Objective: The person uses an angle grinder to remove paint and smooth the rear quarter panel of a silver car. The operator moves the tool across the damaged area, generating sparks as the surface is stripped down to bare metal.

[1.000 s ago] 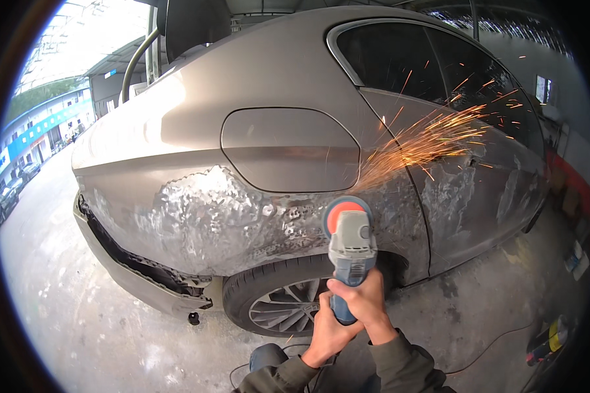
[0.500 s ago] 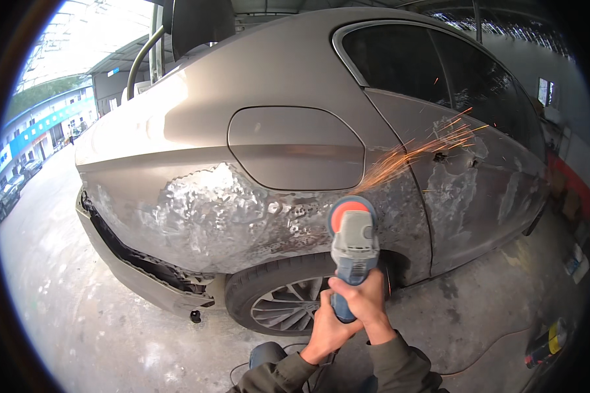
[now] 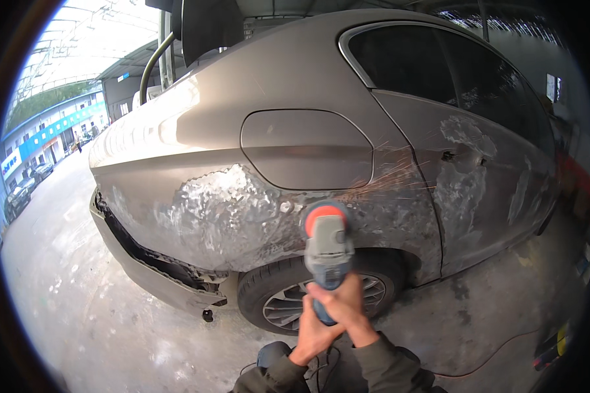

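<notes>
**Grinder pointed up at the bare panel above the wheel**

At the left of the frame lies the concrete floor (image 3: 78, 314), and above it the rear corner of a grey car (image 3: 295, 85), where the bumper is off and a dark gap (image 3: 144, 252) shows. From there toward the centre, the rear quarter panel carries a large patch of bare, shiny metal (image 3: 223, 216), uneven in its surface.

Low in the centre are the two hands. The left hand (image 3: 313, 331) is closed on the lower end of the angle grinder (image 3: 328, 252); the right hand (image 3: 347, 311) is just beside it, slightly higher, and also wrapped tight around the handle. Both touch each other — neither is clearly nearer to the panel, but the right one sits further up the tool.

The long axis of the grinder runs nearly upright in the picture, from the hands up to its orange head, which meets the panel just above the rear wheel (image 3: 308, 298), at the right edge of the bare patch. So the work surface lies up and away from the hands.

Right of the head, a thin spray of sparks (image 3: 393, 177) goes toward the rear door (image 3: 478, 183) — this door has also some bare spots.
</notes>
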Available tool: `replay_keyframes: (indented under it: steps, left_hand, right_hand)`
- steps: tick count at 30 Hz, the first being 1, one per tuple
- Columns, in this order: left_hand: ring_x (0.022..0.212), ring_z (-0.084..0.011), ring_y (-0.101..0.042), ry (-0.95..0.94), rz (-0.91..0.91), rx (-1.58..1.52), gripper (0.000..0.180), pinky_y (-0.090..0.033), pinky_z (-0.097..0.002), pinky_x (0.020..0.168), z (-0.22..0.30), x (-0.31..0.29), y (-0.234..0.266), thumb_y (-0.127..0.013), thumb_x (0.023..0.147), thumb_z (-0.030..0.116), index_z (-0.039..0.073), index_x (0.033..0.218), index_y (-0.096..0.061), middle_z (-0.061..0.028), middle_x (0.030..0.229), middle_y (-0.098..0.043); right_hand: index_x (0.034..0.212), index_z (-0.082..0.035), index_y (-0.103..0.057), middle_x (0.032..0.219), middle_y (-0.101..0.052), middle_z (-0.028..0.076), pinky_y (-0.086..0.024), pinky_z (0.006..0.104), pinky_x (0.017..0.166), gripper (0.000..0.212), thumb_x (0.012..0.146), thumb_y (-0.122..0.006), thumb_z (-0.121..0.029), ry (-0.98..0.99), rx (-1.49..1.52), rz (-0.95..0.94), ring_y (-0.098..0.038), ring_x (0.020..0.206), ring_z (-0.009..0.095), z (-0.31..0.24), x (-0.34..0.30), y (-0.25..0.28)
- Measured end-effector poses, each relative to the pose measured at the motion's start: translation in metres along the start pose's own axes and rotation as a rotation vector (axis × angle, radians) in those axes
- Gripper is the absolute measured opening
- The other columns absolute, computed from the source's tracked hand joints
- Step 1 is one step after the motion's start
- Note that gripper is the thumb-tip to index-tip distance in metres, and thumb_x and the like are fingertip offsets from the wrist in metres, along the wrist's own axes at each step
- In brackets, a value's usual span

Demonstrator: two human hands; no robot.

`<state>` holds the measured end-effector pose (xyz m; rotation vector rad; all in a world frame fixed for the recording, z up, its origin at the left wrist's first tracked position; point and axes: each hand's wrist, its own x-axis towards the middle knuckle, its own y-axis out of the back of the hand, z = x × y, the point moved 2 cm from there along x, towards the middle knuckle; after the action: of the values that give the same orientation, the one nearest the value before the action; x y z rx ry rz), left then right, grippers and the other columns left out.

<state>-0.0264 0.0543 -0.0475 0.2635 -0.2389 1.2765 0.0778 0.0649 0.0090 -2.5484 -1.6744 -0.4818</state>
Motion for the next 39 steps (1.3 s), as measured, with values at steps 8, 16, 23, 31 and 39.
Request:
replay_keyframes:
  steps: [8, 16, 23, 31, 39]
  left_hand:
    - [0.110, -0.0254, -0.061, -0.074, 0.038, -0.042, 0.091, -0.050, -0.0387, 0.094, -0.024, -0.012, 0.006, -0.092, 0.065, 0.025, -0.001, 0.132, -0.036, -0.0178, 0.120, -0.058]
    - [0.092, -0.0466, -0.068, 0.023, -0.390, 0.259, 0.086, -0.054, -0.0470, 0.078, -0.014, -0.008, -0.053, -0.086, 0.070, 0.038, -0.004, 0.127, -0.037, -0.0321, 0.097, -0.066]
    - [0.099, -0.0468, -0.066, 0.115, -0.376, 0.308, 0.085, -0.053, -0.0474, 0.082, -0.031, -0.034, -0.040, -0.086, 0.072, 0.039, -0.002, 0.128, -0.037, -0.0311, 0.107, -0.065]
    - [0.099, -0.0457, -0.066, 0.078, -0.206, 0.406, 0.083, -0.053, -0.0474, 0.082, -0.084, -0.058, -0.019, -0.087, 0.072, 0.035, -0.001, 0.128, -0.037, -0.0311, 0.109, -0.064]
    - [0.100, -0.0446, -0.066, -0.011, -0.102, 0.507, 0.080, -0.053, -0.0465, 0.082, -0.080, -0.033, 0.008, -0.087, 0.070, 0.031, 0.000, 0.127, -0.040, -0.0289, 0.108, -0.064]
  right_hand:
    - [0.111, -0.001, -0.065, 0.101, -0.070, 0.011, -0.053, 0.0352, 0.081, 0.052, 0.068, -0.084, -0.022, 0.068, 0.060, -0.033, -0.067, 0.087, 0.019, 0.010, -0.012, -0.015]
    - [0.097, 0.002, -0.068, 0.090, -0.068, 0.005, -0.053, 0.0305, 0.074, 0.029, 0.072, -0.080, -0.007, -0.091, 0.336, 0.370, -0.065, 0.078, 0.015, 0.046, -0.038, 0.072]
    - [0.098, 0.002, -0.068, 0.092, -0.069, 0.005, -0.054, 0.0306, 0.078, 0.029, 0.073, -0.081, -0.004, -0.064, 0.365, 0.271, -0.066, 0.082, 0.013, 0.058, -0.066, 0.059]
    - [0.109, 0.001, -0.064, 0.097, -0.069, 0.008, -0.055, 0.0326, 0.082, 0.039, 0.073, -0.078, -0.001, -0.233, 0.562, 0.144, -0.068, 0.089, 0.017, 0.113, -0.078, 0.025]
    - [0.107, 0.001, -0.066, 0.097, -0.070, 0.006, -0.054, 0.0305, 0.080, 0.035, 0.075, -0.080, -0.003, -0.167, 0.769, 0.130, -0.068, 0.086, 0.015, 0.104, -0.051, -0.007]
